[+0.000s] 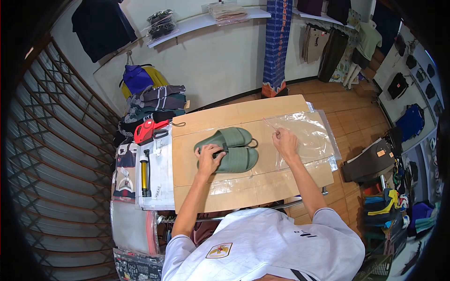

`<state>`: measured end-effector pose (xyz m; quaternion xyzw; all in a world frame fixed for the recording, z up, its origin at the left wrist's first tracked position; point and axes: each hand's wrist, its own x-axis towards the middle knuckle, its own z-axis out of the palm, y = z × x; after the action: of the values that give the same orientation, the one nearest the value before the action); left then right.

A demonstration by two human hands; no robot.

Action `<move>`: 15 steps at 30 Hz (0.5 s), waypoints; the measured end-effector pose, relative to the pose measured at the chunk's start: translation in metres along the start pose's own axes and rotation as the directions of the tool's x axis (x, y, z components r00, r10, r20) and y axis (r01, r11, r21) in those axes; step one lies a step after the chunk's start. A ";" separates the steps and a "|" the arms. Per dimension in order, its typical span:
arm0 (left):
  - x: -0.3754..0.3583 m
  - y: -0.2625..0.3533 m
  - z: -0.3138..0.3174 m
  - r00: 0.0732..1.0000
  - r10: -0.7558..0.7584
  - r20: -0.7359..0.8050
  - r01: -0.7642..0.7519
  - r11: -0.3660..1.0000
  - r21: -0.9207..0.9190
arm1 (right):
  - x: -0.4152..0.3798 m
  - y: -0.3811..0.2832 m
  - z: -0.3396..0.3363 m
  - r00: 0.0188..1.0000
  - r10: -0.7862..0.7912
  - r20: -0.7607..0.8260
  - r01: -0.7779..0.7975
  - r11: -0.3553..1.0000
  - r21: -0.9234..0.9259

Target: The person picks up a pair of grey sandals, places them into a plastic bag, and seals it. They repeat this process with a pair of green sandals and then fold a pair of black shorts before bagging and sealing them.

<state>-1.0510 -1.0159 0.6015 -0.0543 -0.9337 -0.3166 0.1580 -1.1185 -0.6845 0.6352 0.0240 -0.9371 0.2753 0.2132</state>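
Note:
A pair of green slide sandals (232, 160) lies side by side on a sheet of cardboard (234, 192), toes pointing right. My left hand (209, 159) grips them near the heel end, fingers curled over the inner edges, where a small black piece (220, 151) shows. A dark hook or loop (254, 143) sticks out between the toe ends. To the right, my right hand (285, 142) pinches the opening edge of a clear plastic bag (311, 136) with a reddish seal strip. The bag lies flat on the cardboard; part of its edge is hidden under my fingers.
Left of the cardboard are a red price-label gun (151, 131) and a yellow-and-black hand pump (146, 173). Folded clothes (152, 103) are piled at the back left. A blue pillar (276, 47) stands behind the table, and clothes racks (375, 159) stand at the right.

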 end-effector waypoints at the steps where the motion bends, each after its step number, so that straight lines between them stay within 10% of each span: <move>1: 0.002 0.008 0.007 1.000 0.009 -0.005 -0.009 1.000 -0.015 | 0.001 -0.001 0.000 1.000 0.003 -0.001 -0.003 1.000 0.005; 15: 0.039 0.116 0.114 0.996 0.085 -0.021 -0.087 0.981 -0.173 | 0.004 -0.017 -0.008 1.000 0.000 -0.015 0.001 0.999 0.052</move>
<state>-1.0940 -0.8545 0.5951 -0.1059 -0.8982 -0.3901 0.1726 -1.1167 -0.6945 0.6512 0.0278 -0.9281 0.2995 0.2194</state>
